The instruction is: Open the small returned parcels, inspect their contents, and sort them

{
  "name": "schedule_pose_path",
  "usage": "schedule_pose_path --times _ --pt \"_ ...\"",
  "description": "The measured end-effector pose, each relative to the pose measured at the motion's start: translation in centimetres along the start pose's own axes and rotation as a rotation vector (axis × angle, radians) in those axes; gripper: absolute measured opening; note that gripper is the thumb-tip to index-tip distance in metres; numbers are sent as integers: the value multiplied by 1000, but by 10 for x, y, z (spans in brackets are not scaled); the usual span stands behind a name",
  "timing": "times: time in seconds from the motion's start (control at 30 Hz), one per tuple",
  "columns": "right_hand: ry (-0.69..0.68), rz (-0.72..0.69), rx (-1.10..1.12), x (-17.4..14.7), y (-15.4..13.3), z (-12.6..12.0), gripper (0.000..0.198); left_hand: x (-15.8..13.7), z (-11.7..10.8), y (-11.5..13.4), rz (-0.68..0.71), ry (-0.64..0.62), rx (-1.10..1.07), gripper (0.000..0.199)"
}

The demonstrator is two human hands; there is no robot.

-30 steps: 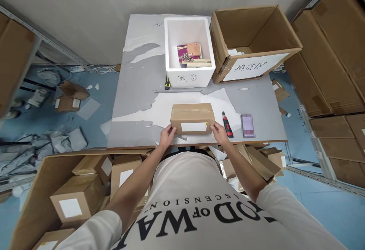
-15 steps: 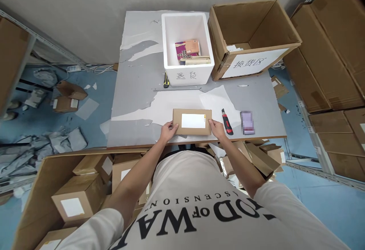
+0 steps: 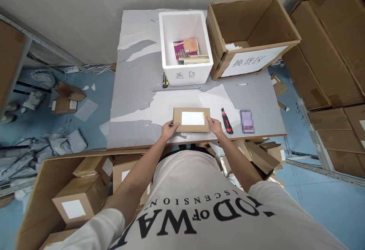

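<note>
A small flat cardboard box (image 3: 191, 128) with a white label on top is at the front of the table, between my hands. My left hand (image 3: 169, 130) grips its left end, thumb on the top face. At the right end, my right hand (image 3: 215, 125) is closed on the box in the same way. Just right of that hand lies a red and black utility knife (image 3: 227, 121). A purple item (image 3: 247, 121), blurred out, sits further right.
On the grey table (image 3: 134, 90), a white foam box (image 3: 188, 76) holds several books. A large open carton (image 3: 253, 62) stands beside it. A yellow and black knife (image 3: 165, 80) lies by the foam box. Cartons (image 3: 76, 196) fill a big box below left; shelving with cartons (image 3: 333, 71) rises right.
The small cardboard box has tilted slightly and shifted a little away from the table's front edge, with both hands still on its ends. The whole view has moved slightly.
</note>
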State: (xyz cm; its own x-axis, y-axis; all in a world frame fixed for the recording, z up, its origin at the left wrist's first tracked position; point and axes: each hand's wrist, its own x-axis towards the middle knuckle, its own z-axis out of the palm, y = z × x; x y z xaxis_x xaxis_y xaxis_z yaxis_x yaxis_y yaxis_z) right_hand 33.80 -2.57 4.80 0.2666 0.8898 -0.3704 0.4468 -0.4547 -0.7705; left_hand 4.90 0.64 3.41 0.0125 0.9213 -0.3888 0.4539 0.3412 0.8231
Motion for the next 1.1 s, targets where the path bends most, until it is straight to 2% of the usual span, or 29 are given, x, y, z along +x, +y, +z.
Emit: schedule_pose_path --times 0.17,0.37,0.47,0.63,0.7,0.8,0.9,1.1 --pt "-1 15 33 2 4 0 58 0 -1 0 -10 -7 -35 53" --pt "-11 30 22 -2 8 0 67 -2 1 -2 6 5 -75 54" --pt "-8 22 98 -7 16 2 65 -3 1 -11 13 4 -118 56" --pt "5 1 234 -19 42 5 49 -9 -5 -38 -54 -14 -278 50" --pt "-47 -65 197 -25 53 5 51 -14 -7 -48 -54 -67 -299 52" --pt "-191 -183 106 -32 64 7 70 -22 -6 -57 -16 -154 -257 62" --pt "-202 -190 90 -36 64 13 76 -27 -1 -57 32 -180 -244 60" --pt "-132 -177 135 -36 52 20 60 -29 4 -44 54 -127 -186 55"
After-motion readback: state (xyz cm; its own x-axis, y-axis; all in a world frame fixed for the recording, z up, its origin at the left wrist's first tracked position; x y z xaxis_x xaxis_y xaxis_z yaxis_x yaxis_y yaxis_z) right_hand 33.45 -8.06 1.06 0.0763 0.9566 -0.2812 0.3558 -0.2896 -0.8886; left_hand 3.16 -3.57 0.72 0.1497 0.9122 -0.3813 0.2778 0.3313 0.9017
